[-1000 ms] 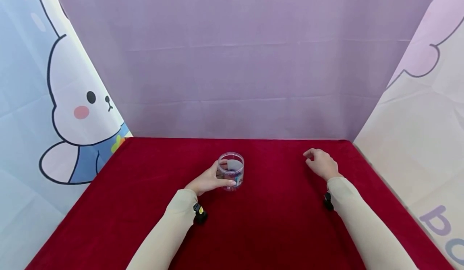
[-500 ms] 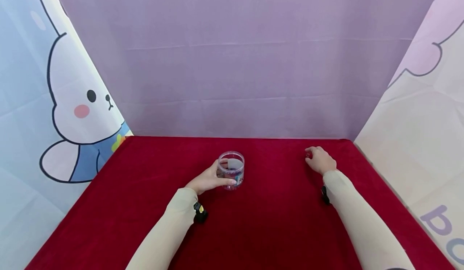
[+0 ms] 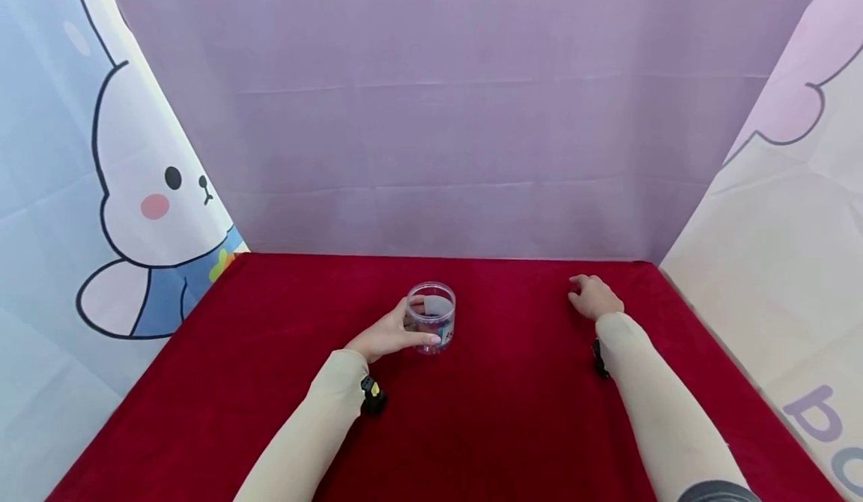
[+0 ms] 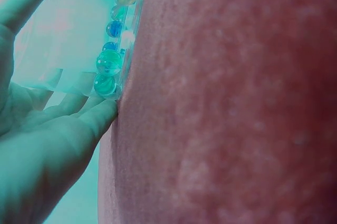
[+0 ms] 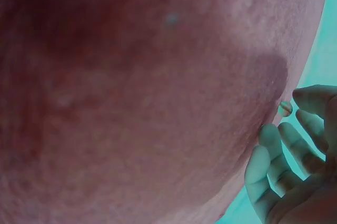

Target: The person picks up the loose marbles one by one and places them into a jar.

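My left hand (image 3: 386, 336) grips a clear plastic jar (image 3: 441, 315) around its side, thumb across the front. The jar stands upright on the red cloth, its top uncovered and a small label on its wall. Several glass marbles (image 4: 109, 62), green, blue and amber-toned, lie along the jar's bottom in the left wrist view. Far to the right, my right hand (image 3: 596, 297) is low over the cloth with fingers loosely bent. A single small marble (image 5: 285, 109) sits just beyond its thumb and forefinger tips in the right wrist view; whether they touch it is unclear.
Red cloth (image 3: 512, 412) covers the table, running back to a lilac curtain (image 3: 431, 112). A rabbit-printed sheet (image 3: 155, 172) closes the left side. Another printed sheet (image 3: 789, 262) closes the right. A dark rounded object (image 3: 718, 491) shows at the bottom edge, over the right sleeve.
The right hand's forefinger has straightened slightly, and its forearm has shifted a little left. A dark object has come further into view at the bottom right. The left hand and jar keep their place.
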The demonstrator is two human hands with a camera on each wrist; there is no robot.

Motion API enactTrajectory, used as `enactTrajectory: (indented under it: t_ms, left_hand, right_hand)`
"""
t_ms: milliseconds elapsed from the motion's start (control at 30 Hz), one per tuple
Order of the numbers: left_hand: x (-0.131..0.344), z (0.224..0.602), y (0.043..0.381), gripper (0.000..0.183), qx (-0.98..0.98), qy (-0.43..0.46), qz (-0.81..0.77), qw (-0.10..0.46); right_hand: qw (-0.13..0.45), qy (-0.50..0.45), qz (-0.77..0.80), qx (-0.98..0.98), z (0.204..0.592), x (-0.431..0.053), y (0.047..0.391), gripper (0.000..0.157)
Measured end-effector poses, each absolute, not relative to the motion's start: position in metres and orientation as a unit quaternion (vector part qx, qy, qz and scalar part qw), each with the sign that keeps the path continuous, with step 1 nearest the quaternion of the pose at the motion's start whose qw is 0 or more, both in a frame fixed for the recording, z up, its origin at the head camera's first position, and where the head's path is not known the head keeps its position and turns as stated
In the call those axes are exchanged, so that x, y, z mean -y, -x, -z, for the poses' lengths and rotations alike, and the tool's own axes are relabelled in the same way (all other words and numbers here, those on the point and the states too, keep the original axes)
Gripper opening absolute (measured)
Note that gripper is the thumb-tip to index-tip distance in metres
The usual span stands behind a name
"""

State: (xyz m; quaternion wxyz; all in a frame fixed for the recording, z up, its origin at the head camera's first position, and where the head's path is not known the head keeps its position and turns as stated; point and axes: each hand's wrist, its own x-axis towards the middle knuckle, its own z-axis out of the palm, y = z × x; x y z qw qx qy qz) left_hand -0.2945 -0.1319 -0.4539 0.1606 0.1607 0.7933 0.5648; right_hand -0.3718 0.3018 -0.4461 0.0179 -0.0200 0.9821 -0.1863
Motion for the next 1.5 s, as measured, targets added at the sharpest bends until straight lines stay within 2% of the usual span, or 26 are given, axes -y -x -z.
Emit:
enactTrajectory:
  t_ms: [333, 867, 1500]
  left_hand:
    - [0.13, 0.451, 0.293, 0.086, -0.797, -0.162, -0.561, 0.158]
    - [0.129, 0.454, 0.296, 0.086, -0.8, -0.161, -0.556, 0.157]
    - [0.129, 0.452, 0.295, 0.085, -0.802, -0.16, -0.555, 0.154]
  right_hand:
    - [0.046, 0.015, 0.175, -0.983, 0.452, -0.301, 0.379, 0.047]
    - [0.027, -0.022, 0.208, -0.977, 0.446, -0.297, 0.368, 0.025]
    - [0.02, -0.004, 0.221, -0.975, 0.443, -0.299, 0.366, 0.03]
